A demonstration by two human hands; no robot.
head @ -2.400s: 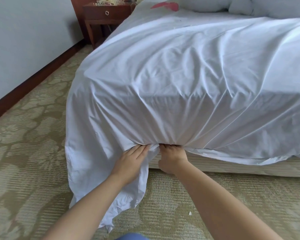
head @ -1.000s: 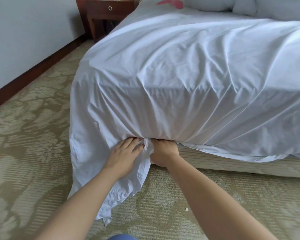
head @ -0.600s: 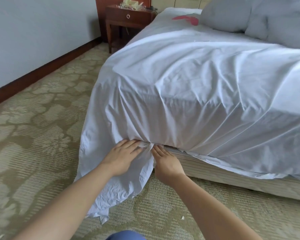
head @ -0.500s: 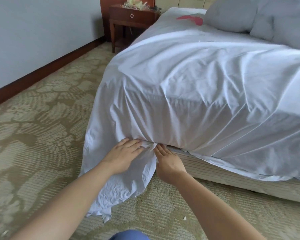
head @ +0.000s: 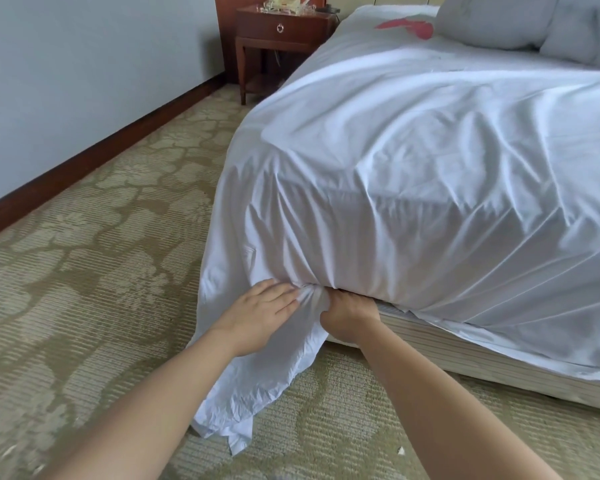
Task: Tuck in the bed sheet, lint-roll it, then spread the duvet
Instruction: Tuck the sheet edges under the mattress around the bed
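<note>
A white bed sheet [head: 413, 161] covers the mattress and hangs loose over the near corner down to the carpet. My left hand [head: 260, 313] lies flat with straight fingers on the hanging sheet, just under the mattress edge. Beside it, my right hand [head: 347, 313] pushes under the mattress with a bunched fold of the sheet; its fingers are hidden beneath the mattress. To the right, the sheet's lower edge lies over the striped bed base [head: 482, 362].
A wooden nightstand [head: 281, 32] stands at the head of the bed by the wall. Grey pillows [head: 499, 19] and a red object [head: 409, 27] lie at the far end of the bed. Patterned carpet [head: 84, 271] runs between the bed and the wall.
The view has shifted left toward the bed corner. My right hand, which lay with fingers out on the sheet edge, has pushed back in under the mattress. My left hand stays flat on the hanging sheet.
</note>
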